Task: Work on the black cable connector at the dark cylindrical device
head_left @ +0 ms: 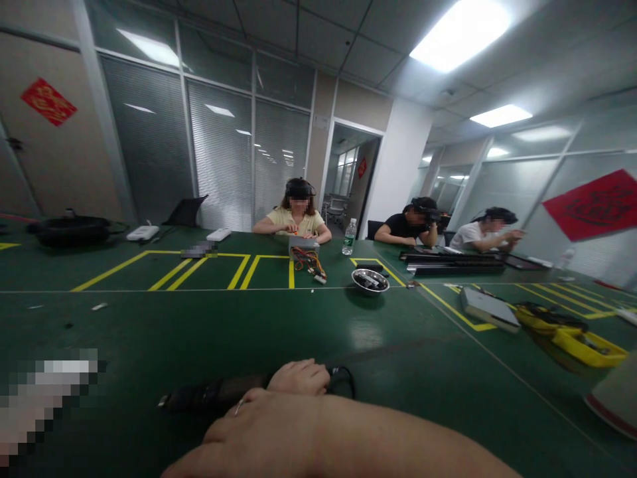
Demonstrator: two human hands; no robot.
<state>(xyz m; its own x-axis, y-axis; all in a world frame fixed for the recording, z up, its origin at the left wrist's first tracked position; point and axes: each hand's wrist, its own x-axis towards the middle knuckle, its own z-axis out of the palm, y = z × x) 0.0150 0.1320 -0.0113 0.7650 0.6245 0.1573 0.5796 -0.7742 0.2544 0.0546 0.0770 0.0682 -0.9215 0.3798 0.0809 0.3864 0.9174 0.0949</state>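
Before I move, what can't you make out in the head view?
Head view:
- Tool: partly hidden by left hand.
- Left wrist: hidden behind right arm.
- Right hand: lower part cut off by bottom edge.
- Bowl contents: too small.
- Pale thing: pixelated.

The green table (199,332) bears yellow tape (110,271), 1 dark tool (213,394), 1 metal bowl (371,291) and 1 grey box (303,244) with wires (307,256).

The counter (223,325) is seen to be smooth and softly glossy. Dark, rather matt plastic is shown on the electric screwdriver (213,396), while its tip (162,401) is of shiny metal. Polished metal is recognised in the bowl (371,291), clear plastic in the bottle (350,239), and coloured plastic in the yellow tray (587,353).
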